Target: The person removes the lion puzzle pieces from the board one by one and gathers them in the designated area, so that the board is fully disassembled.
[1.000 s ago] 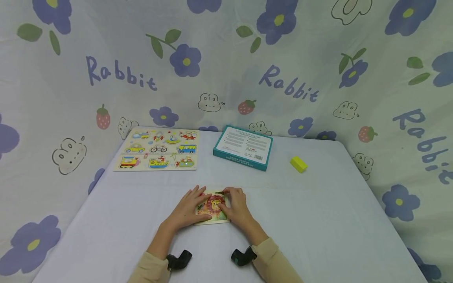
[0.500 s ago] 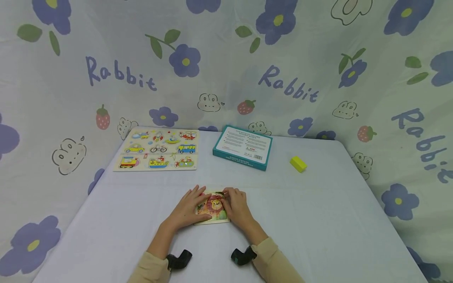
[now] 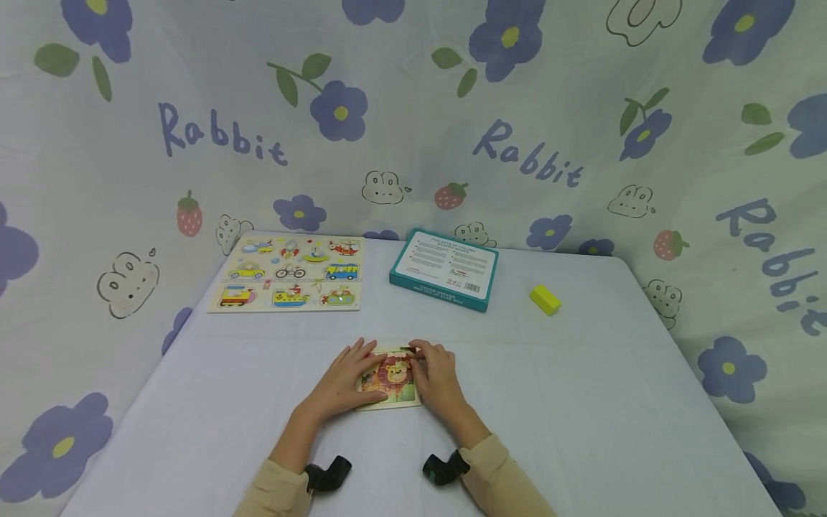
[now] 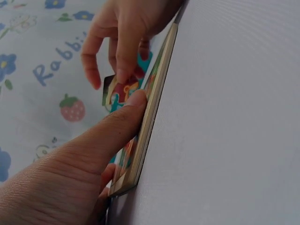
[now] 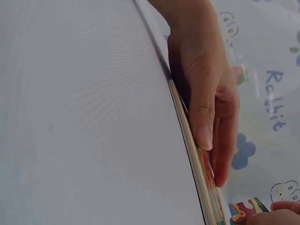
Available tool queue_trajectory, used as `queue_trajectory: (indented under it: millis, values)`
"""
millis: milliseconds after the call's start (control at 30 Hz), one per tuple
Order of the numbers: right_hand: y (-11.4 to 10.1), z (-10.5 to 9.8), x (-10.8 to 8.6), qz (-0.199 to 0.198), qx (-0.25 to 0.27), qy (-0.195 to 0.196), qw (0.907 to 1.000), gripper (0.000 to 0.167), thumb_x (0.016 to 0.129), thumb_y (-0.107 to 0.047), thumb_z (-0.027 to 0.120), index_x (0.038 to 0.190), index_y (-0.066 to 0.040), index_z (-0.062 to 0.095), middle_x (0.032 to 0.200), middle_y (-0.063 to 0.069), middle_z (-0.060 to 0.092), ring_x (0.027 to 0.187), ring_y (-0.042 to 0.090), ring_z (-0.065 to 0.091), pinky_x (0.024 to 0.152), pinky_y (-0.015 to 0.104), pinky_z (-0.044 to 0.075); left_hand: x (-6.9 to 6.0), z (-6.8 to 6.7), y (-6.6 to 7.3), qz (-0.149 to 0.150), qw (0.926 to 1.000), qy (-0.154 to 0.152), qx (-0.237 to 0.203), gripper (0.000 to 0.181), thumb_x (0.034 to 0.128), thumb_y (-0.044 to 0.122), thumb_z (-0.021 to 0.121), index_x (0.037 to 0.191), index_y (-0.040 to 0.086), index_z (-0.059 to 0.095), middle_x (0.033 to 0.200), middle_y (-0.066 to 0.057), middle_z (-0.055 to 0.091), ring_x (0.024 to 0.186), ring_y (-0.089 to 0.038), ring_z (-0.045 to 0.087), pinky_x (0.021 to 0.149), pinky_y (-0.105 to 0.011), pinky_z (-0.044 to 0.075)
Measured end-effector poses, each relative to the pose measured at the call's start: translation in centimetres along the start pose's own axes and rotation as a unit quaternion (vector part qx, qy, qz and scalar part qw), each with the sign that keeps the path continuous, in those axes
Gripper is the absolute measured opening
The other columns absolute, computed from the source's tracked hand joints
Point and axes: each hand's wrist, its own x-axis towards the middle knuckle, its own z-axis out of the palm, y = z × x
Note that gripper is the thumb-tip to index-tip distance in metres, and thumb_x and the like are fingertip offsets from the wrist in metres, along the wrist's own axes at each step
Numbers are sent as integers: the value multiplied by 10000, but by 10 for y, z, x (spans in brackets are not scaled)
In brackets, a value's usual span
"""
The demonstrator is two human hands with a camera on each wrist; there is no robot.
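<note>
A small square lion puzzle (image 3: pixel 394 373) lies flat on the white table in the head view, between both hands. The left hand (image 3: pixel 342 380) holds its left side, thumb across the picture and fingertips by the far edge. At the upper right corner the right hand (image 3: pixel 439 377) pinches a puzzle piece (image 3: pixel 410 350). Seen from the left wrist, that dark red and orange piece (image 4: pixel 123 91) is tilted up under the right fingertips; whether it still touches the board (image 4: pixel 152 110) I cannot tell. The right wrist view also shows the piece (image 5: pixel 243 211) beside the right fingers (image 5: pixel 279 217).
Across the back of the table (image 3: pixel 581 402) lie a vehicle picture board (image 3: pixel 304 287) at the left, a teal and white box (image 3: pixel 444 269) in the middle and a yellow block (image 3: pixel 545 300) at the right. A printed cloth hangs behind.
The right hand has shifted slightly away and to the right, its thumb moving from the lion's right side up to the far corner, where a piece is now pinched. The left hand stays put.
</note>
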Motion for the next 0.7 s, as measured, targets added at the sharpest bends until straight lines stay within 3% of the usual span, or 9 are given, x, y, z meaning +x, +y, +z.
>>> queue_trajectory:
  millis: [267, 700]
  values:
    - [0, -3, -1, 75, -103, 73, 9999, 260, 871, -124, 625, 1126, -149, 581, 944, -56, 641, 834, 84, 501, 766, 332, 356, 0, 1, 0, -71, 9999, -66, 41, 752, 714, 579, 672, 1328, 178, 508, 1467, -56, 307, 1379, -256, 140, 1109, -449, 105]
    - [7, -18, 1, 552, 383, 253, 9974, 223, 851, -130, 653, 1070, -117, 617, 854, -54, 617, 783, 69, 510, 699, 290, 405, 0, 0, 1, 76, 9999, 72, 58, 738, 716, 565, 679, 1313, 160, 524, 1454, -85, 328, 1366, -300, 174, 1094, -484, 139]
